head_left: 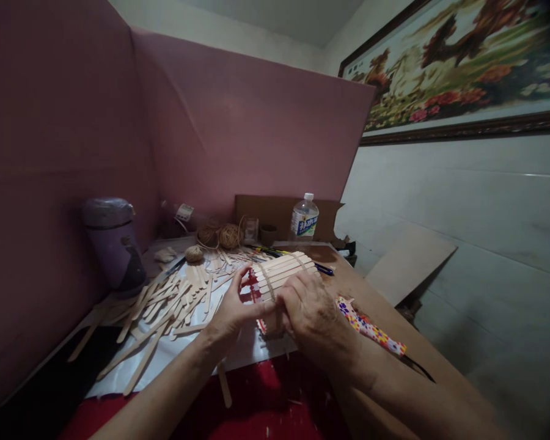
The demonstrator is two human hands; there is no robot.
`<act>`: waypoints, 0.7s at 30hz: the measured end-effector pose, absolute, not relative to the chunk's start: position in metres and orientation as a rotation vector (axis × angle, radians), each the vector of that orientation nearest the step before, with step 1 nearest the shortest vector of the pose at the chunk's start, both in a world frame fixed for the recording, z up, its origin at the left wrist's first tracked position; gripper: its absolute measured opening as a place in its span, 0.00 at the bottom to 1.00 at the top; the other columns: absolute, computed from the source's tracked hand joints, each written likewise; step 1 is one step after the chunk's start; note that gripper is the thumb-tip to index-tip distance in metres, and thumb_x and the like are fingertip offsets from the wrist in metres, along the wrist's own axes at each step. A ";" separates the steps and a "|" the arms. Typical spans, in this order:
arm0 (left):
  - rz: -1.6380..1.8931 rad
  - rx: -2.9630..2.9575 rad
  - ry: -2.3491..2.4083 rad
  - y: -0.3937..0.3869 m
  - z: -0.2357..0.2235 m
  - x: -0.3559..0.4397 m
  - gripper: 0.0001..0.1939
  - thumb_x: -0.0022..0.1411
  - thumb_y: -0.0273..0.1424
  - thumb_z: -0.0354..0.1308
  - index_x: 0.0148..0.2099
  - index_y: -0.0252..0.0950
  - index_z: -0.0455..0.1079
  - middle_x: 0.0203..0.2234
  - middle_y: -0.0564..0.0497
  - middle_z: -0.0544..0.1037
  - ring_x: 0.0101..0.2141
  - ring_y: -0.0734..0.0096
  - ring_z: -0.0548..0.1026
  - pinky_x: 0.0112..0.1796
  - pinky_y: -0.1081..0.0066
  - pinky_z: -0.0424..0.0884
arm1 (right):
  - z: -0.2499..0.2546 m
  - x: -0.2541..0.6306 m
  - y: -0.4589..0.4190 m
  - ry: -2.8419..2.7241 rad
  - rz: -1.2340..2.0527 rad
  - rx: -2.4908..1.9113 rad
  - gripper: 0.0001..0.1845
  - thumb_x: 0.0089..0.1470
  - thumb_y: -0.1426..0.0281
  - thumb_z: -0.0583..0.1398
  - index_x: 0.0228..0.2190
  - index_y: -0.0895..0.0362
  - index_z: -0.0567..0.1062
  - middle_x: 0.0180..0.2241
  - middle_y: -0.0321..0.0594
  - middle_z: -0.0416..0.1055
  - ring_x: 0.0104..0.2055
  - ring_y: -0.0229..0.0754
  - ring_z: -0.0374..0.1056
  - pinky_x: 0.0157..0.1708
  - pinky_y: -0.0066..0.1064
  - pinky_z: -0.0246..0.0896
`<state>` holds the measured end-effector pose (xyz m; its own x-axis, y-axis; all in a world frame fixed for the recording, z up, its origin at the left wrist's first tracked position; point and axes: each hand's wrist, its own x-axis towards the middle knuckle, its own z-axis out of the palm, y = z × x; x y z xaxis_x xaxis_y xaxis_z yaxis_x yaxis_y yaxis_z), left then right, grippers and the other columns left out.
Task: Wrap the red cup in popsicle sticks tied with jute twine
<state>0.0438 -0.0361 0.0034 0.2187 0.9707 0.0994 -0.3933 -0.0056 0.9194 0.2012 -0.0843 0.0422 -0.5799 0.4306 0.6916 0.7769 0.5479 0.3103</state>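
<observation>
Between my hands lies a round craft-stick holder (282, 272), its wooden sticks set side by side around a form with red showing at the left end. Two bands of twine circle it. My left hand (233, 308) grips its left end, thumb in front and fingers at the far side. Across its near right side, my right hand (309, 305) is closed, with fingertips pressed on the sticks near the twine. What the right fingertips pinch is hidden.
Loose craft sticks (178, 305) cover the white sheet at left. A purple flask (114, 250), twine balls (230, 236) and a plastic bottle (305, 219) stand behind. A flowered glue gun (371, 327) with a cord lies at right. A pink partition (252, 122) rises behind.
</observation>
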 end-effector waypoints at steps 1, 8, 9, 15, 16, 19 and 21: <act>1.244 1.032 0.718 -0.036 0.004 0.043 0.53 0.36 0.32 0.75 0.62 0.41 0.54 0.54 0.41 0.67 0.43 0.59 0.75 0.41 0.65 0.72 | 0.043 0.202 -0.086 -2.248 -0.766 -0.967 0.14 0.58 0.79 0.48 0.27 0.59 0.69 0.28 0.45 0.67 0.33 0.46 0.58 0.36 0.38 0.60; 1.211 1.011 0.666 -0.037 0.010 0.038 0.46 0.42 0.34 0.72 0.62 0.43 0.54 0.53 0.42 0.68 0.41 0.59 0.75 0.30 0.71 0.71 | 0.056 0.210 -0.092 -2.134 -0.526 -0.985 0.09 0.59 0.76 0.51 0.31 0.61 0.71 0.33 0.47 0.69 0.39 0.48 0.60 0.43 0.41 0.58; 1.205 1.002 0.659 -0.038 0.011 0.038 0.46 0.42 0.34 0.71 0.62 0.44 0.55 0.53 0.42 0.67 0.41 0.59 0.75 0.30 0.71 0.72 | 0.058 0.210 -0.092 -2.120 -0.535 -0.982 0.09 0.59 0.76 0.52 0.32 0.62 0.71 0.34 0.47 0.70 0.40 0.48 0.61 0.44 0.41 0.57; 1.187 0.989 0.637 -0.040 0.010 0.040 0.47 0.43 0.34 0.71 0.63 0.43 0.54 0.55 0.41 0.67 0.42 0.60 0.75 0.34 0.69 0.72 | 0.064 0.206 -0.093 -2.131 -0.574 -0.963 0.12 0.61 0.75 0.51 0.33 0.62 0.74 0.32 0.47 0.71 0.38 0.49 0.62 0.42 0.42 0.55; 1.182 0.998 0.637 -0.040 0.009 0.039 0.47 0.44 0.34 0.71 0.64 0.44 0.54 0.56 0.41 0.66 0.41 0.60 0.75 0.34 0.68 0.72 | 0.064 0.205 -0.093 -2.141 -0.577 -0.967 0.12 0.61 0.74 0.51 0.32 0.62 0.74 0.32 0.47 0.71 0.38 0.49 0.62 0.41 0.42 0.54; 1.179 1.028 0.656 -0.039 0.006 0.039 0.48 0.44 0.34 0.71 0.65 0.45 0.52 0.57 0.41 0.65 0.42 0.60 0.75 0.35 0.68 0.73 | 0.064 0.202 -0.092 -2.165 -0.596 -0.988 0.13 0.62 0.73 0.51 0.30 0.61 0.74 0.31 0.45 0.71 0.37 0.48 0.62 0.41 0.41 0.54; 1.190 1.033 0.646 -0.038 0.005 0.039 0.49 0.43 0.33 0.72 0.64 0.44 0.52 0.57 0.41 0.66 0.45 0.58 0.75 0.37 0.68 0.73 | 0.064 0.200 -0.091 -2.173 -0.620 -0.998 0.12 0.62 0.73 0.52 0.30 0.60 0.73 0.31 0.44 0.71 0.37 0.47 0.62 0.41 0.40 0.54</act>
<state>0.0394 -0.0378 0.0052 0.2842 0.9531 0.1042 -0.4322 0.0303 0.9013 0.2001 -0.0909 0.0642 -0.4918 0.4774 0.7282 0.7898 0.5967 0.1423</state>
